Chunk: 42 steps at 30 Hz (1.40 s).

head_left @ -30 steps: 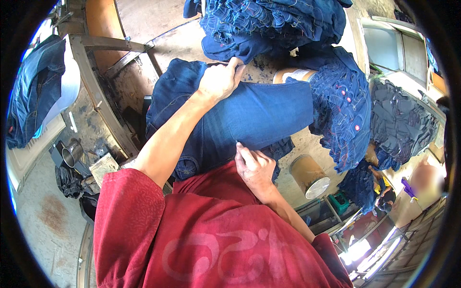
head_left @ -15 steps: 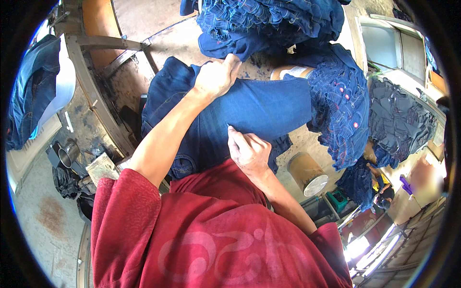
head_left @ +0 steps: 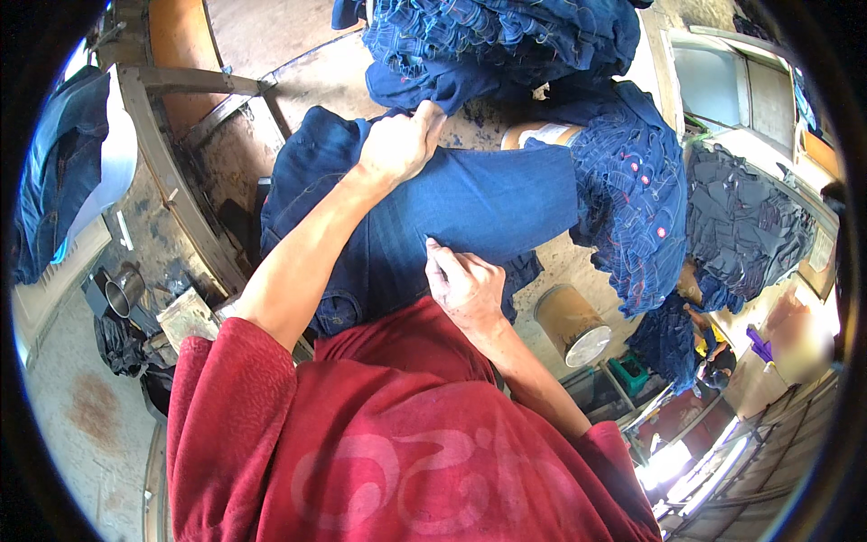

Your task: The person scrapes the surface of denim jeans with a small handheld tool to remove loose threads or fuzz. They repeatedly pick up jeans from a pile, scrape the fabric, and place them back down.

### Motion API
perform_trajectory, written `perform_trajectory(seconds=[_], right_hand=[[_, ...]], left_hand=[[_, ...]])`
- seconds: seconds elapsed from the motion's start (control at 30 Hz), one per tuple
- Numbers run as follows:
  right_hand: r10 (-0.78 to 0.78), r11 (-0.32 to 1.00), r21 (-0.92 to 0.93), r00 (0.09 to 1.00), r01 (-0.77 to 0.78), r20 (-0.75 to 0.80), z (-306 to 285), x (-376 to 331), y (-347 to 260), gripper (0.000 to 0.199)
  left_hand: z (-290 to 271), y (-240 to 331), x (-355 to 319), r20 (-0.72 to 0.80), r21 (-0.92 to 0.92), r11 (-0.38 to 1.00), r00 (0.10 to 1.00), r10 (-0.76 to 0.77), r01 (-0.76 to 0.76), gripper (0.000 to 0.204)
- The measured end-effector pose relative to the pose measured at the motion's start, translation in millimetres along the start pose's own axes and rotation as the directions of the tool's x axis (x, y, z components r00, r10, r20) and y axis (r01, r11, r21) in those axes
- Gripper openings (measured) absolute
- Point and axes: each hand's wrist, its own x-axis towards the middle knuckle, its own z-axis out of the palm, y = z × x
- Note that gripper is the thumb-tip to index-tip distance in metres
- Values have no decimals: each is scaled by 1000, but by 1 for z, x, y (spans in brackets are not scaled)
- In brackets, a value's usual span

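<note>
A heap of dark grey clothes (head_left: 745, 226) lies on the right. A brown tub (head_left: 565, 316) is near a green box (head_left: 630, 373). On the left, a metal cup (head_left: 125, 290) is near a black bag (head_left: 118, 343).

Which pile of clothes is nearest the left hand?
The blue pile at the top, just beyond the left hand; the red-dotted pile and grey pile lie farther right.

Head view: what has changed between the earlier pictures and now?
The right hand has moved up the denim garment, away from the person, mostly in the first half second. No new hold or release shows. The left hand keeps its grip at the garment's far edge; the denim pile and drum stayed put.
</note>
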Motion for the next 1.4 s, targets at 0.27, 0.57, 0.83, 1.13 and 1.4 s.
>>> perform_trajectory(seconds=[0.27, 0.57, 0.83, 1.13, 1.4], right_hand=[[-20, 990, 134, 990, 39, -139, 1, -1, 4, 11], [-12, 995, 102, 995, 22, -96, -2, -1, 8, 9], [-103, 995, 12, 994, 103, -30, -6, 0, 14, 6], [67, 997, 41, 997, -68, 44, -14, -3, 7, 10], [124, 989, 100, 981, -110, -149, -8, -3, 27, 29]], left_hand=[[-5, 3, -1, -3, -10, 1000, 1000, 17, -17, 23], [-1, 0, -1, -30, -8, 999, 998, 48, -48, 22], [0, 0, -1, -38, 23, 998, 998, 51, -50, 24], [-11, 7, 4, 24, 39, 999, 1000, 8, -9, 29], [-110, 84, -123, -207, 159, 979, 965, 161, -129, 27]])
